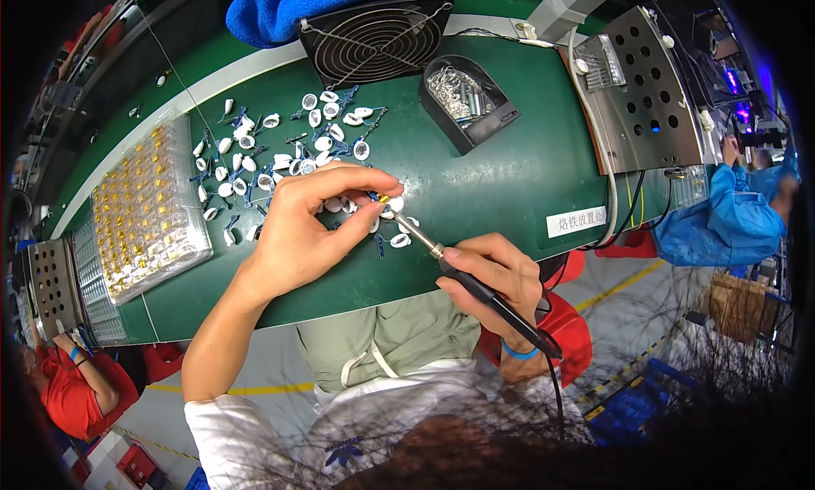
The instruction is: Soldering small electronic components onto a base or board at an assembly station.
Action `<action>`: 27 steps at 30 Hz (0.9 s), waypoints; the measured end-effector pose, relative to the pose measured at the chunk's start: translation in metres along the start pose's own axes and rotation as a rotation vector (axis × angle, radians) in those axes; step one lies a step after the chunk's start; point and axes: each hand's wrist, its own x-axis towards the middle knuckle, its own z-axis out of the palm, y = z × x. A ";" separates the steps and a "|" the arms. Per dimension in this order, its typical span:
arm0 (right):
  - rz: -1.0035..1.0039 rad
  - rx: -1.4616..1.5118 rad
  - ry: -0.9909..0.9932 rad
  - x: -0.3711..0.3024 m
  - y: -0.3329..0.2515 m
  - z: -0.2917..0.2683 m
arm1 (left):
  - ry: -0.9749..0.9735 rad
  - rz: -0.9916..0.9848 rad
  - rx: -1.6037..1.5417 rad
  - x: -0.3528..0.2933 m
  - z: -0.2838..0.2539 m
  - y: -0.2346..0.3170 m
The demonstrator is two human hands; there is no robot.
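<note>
In my right hand [503, 273] is a soldering iron [480, 291], black-handled with a metal shaft, gripped like a pen and tilted up to the left. Its tip meets or nearly meets a small gold-coloured part [384, 199] pinched between the thumb and forefinger of my left hand [297, 222]. A bit of blue shows beside that part; whether the tip touches it I cannot tell. Around and beyond my left hand lie several small white oval housings [329, 110] with short blue wires, scattered on the green mat [509, 184].
A clear tray [157, 205] of gold-coloured parts stands at the left. At the back are a black fan [378, 40], a blue cloth [280, 10] and a black bin [458, 125] of metal bits. A perforated metal box [645, 91] stands right, with cables. Co-workers sit on both sides.
</note>
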 end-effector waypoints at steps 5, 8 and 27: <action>-0.003 0.003 0.005 0.000 0.001 0.000 | -0.005 -0.004 -0.002 0.000 -0.001 0.000; -0.003 0.013 0.011 0.000 0.001 0.000 | -0.006 0.002 -0.011 0.001 0.000 0.001; 0.013 0.031 0.022 -0.001 0.000 0.001 | -0.057 -0.018 0.024 0.001 -0.003 0.006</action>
